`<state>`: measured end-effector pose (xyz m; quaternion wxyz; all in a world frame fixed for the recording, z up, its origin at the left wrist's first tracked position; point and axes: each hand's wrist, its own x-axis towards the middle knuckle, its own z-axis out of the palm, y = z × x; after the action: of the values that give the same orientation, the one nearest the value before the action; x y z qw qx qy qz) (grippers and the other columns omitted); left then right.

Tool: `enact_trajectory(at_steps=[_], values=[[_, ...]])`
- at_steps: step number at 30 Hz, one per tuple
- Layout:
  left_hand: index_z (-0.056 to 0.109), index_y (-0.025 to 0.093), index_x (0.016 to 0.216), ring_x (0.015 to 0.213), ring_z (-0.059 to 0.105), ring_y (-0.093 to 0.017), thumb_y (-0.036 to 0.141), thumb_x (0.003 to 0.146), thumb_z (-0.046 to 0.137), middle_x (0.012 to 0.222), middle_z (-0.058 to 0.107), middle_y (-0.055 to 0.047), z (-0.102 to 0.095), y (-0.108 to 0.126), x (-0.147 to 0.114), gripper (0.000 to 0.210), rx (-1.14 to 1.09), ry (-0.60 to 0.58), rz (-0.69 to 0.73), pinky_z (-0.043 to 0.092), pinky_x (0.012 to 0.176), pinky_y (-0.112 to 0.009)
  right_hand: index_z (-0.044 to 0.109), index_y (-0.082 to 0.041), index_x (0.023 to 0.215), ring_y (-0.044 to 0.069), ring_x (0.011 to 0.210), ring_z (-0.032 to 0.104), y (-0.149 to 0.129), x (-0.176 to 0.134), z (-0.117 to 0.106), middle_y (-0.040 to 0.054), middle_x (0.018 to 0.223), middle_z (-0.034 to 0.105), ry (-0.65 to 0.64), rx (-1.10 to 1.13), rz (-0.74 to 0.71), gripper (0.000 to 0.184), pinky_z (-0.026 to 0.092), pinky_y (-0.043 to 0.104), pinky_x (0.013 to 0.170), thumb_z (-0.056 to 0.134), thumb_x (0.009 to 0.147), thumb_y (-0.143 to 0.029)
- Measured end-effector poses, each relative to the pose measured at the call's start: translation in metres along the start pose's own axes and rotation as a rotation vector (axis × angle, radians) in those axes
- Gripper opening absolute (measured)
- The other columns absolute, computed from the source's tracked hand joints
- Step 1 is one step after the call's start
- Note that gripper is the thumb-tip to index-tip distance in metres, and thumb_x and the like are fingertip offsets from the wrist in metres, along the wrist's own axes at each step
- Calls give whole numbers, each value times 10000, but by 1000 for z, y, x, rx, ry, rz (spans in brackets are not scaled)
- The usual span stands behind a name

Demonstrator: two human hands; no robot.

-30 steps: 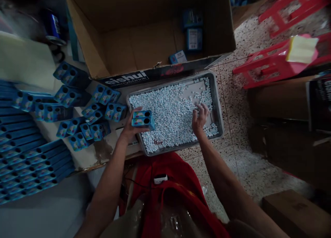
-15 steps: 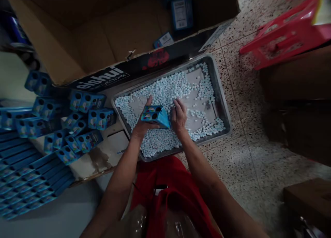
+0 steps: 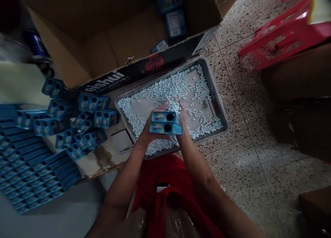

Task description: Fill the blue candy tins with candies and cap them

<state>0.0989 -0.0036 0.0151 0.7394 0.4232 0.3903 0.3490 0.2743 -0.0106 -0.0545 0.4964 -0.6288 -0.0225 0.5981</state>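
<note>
My left hand point(image 3: 147, 131) is closed around two small blue boxes point(image 3: 165, 122), held together above the tray, each with a dark round hole facing me. Behind the boxes, the fingertips of this hand reach toward a heap of pale blue and white candies point(image 3: 168, 88). My right hand point(image 3: 182, 117) is edge-on beside the boxes, its visible fingers stretched out against the candies. The boxes cover part of its palm. Under both hands lies a metal tray point(image 3: 224, 119), with the candies spread unevenly over its bottom.
A big open carton point(image 3: 95, 55) stands beyond the tray, a few blue packs inside. To the left are loose blue boxes point(image 3: 88, 141) and a dense stack of blue boxes point(image 3: 38, 176). A red plastic stool point(image 3: 281, 41) is on the speckled floor point(image 3: 232, 162) at right.
The blue boxes in my left hand have moved right, close against my right hand. My right hand has turned from lying over the candies to edge-on. The view has shifted slightly.
</note>
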Motion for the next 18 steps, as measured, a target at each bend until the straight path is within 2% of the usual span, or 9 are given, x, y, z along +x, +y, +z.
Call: enact_trajectory(at_steps=[3, 6, 9, 11, 14, 18], values=[[549, 324, 1347, 1434, 582, -365, 543, 533, 1032, 1482, 620, -111, -29, 11, -16, 972, 223, 167, 64, 500, 1183, -624, 692, -244, 991, 209, 815, 723, -13, 1, 4, 51, 912, 787, -33, 134, 39, 413, 657, 412, 818, 597, 886, -632], [571, 276, 1319, 1252, 690, -346, 521, 557, 1030, 1327, 681, -109, -44, 8, -21, 923, 440, 253, 88, 564, 1089, -568, 672, -245, 1049, 198, 854, 710, -38, -16, 7, 66, 1003, 770, -131, 76, -43, 409, 644, 396, 831, 549, 936, -619], [616, 253, 1259, 1193, 694, -351, 523, 558, 1027, 1244, 699, -102, -42, -4, -19, 856, 621, 292, 103, 532, 1099, -553, 660, -263, 1159, 232, 1026, 713, -61, -45, 21, 91, 1132, 728, -253, -140, -222, 491, 611, 441, 952, 421, 1001, -662], [618, 261, 1238, 1176, 691, -360, 514, 569, 1022, 1206, 709, -88, -36, -11, -18, 822, 675, 354, 116, 485, 1131, -585, 650, -269, 1196, 264, 1112, 700, -71, -63, 36, 103, 1141, 699, -270, -256, -332, 524, 588, 473, 996, 366, 1011, -668], [593, 256, 1263, 1169, 683, -353, 491, 601, 1007, 1218, 702, -95, -27, -17, -20, 815, 652, 409, 107, 497, 1087, -558, 637, -266, 1157, 273, 1088, 708, -76, -80, 55, 104, 1102, 676, -265, -314, -381, 508, 586, 482, 976, 326, 1003, -637], [563, 249, 1283, 1158, 672, -317, 428, 611, 998, 1254, 675, -97, -20, -20, -21, 820, 602, 393, 67, 541, 1002, -457, 610, -260, 1055, 257, 1019, 706, -76, -88, 69, 101, 1087, 656, -319, -335, -405, 485, 585, 477, 943, 297, 983, -623]])
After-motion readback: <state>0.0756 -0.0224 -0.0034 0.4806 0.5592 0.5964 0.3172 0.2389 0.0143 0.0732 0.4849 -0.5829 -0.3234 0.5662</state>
